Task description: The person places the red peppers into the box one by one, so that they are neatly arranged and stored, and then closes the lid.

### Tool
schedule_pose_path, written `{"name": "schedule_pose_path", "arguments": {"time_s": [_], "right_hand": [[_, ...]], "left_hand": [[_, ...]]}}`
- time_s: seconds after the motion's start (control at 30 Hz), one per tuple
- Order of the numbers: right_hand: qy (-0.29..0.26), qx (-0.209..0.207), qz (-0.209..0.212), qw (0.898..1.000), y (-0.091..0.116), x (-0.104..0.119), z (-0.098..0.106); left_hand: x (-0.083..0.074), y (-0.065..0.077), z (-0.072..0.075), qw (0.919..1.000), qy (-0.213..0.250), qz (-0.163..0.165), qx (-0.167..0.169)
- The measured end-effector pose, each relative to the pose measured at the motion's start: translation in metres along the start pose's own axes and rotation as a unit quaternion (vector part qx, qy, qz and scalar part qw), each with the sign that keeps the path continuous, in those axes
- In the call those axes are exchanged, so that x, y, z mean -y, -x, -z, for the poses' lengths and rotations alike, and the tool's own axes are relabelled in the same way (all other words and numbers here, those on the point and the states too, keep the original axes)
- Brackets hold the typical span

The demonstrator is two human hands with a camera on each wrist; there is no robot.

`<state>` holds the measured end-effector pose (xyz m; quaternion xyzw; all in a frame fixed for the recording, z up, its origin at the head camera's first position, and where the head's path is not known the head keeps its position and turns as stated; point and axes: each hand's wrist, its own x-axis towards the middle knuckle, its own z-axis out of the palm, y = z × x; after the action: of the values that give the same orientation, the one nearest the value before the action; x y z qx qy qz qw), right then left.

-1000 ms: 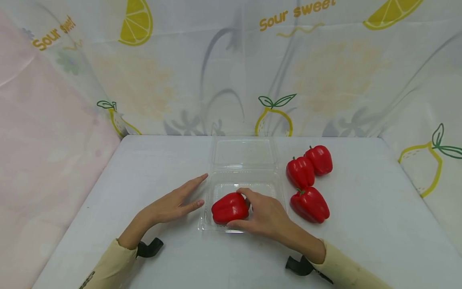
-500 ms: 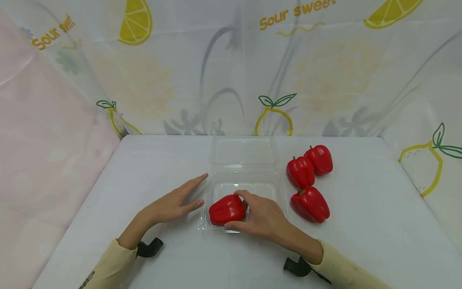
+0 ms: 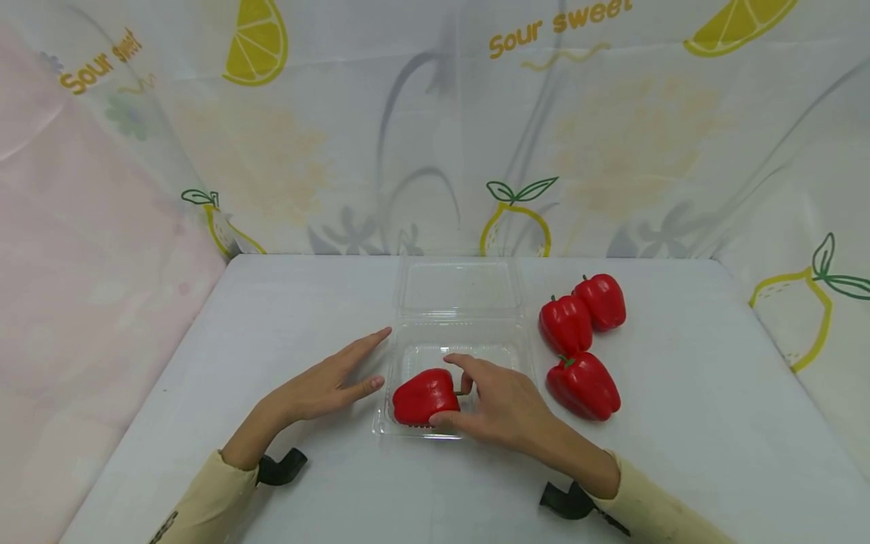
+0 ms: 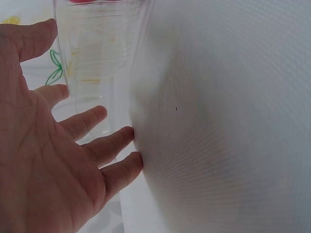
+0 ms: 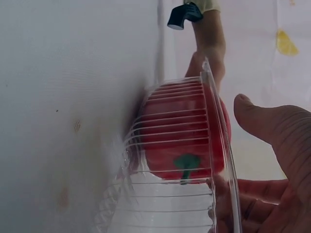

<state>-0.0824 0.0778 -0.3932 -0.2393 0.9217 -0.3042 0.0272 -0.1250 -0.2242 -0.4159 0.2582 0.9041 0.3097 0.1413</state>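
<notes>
A red bell pepper (image 3: 423, 398) lies on its side in the front left part of a clear plastic clamshell container (image 3: 506, 353), its green stem toward the right. My right hand (image 3: 506, 400) is over the container beside the pepper, thumb and fingers spread apart. In the right wrist view the thumb stands off from the pepper (image 5: 180, 121), and the other fingers reach past the container wall near the stem end. My left hand (image 3: 326, 385) is just left of the container, fingers straight and spread, holding nothing. Its fingertips come right down to the white tabletop in the left wrist view.
Three more red bell peppers sit close together right of the container: one at the back (image 3: 603, 302), one in the middle (image 3: 566, 325), one in front (image 3: 584, 385). The container's lid (image 3: 458, 287) lies folded back toward the printed curtain (image 3: 421, 136).
The pepper has shifted slightly left and come to lie lower in the container. My right fingers have come away from it, uncovering its stem. The left hand has stayed still.
</notes>
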Motion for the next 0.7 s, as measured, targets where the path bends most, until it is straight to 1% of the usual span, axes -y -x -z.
{"name": "schedule_pose_path", "arguments": {"time_s": [0.07,0.23,0.47,0.7], "right_hand": [[-0.002,-0.002,-0.007,1.0,0.001,0.0,0.004],[0.013,-0.008,-0.029,0.999,0.004,-0.005,0.013],[0.03,-0.044,-0.023,0.998,0.01,-0.017,0.03],[0.038,-0.066,-0.036,0.996,0.016,-0.03,0.043]], "left_hand": [[0.0,0.0,0.0,1.0,-0.001,0.0,0.0],[0.0,0.0,0.0,1.0,-0.004,0.001,-0.001],[0.001,0.0,-0.001,1.0,-0.007,0.0,-0.002],[0.001,0.0,-0.001,1.0,-0.004,0.001,-0.001]]}}
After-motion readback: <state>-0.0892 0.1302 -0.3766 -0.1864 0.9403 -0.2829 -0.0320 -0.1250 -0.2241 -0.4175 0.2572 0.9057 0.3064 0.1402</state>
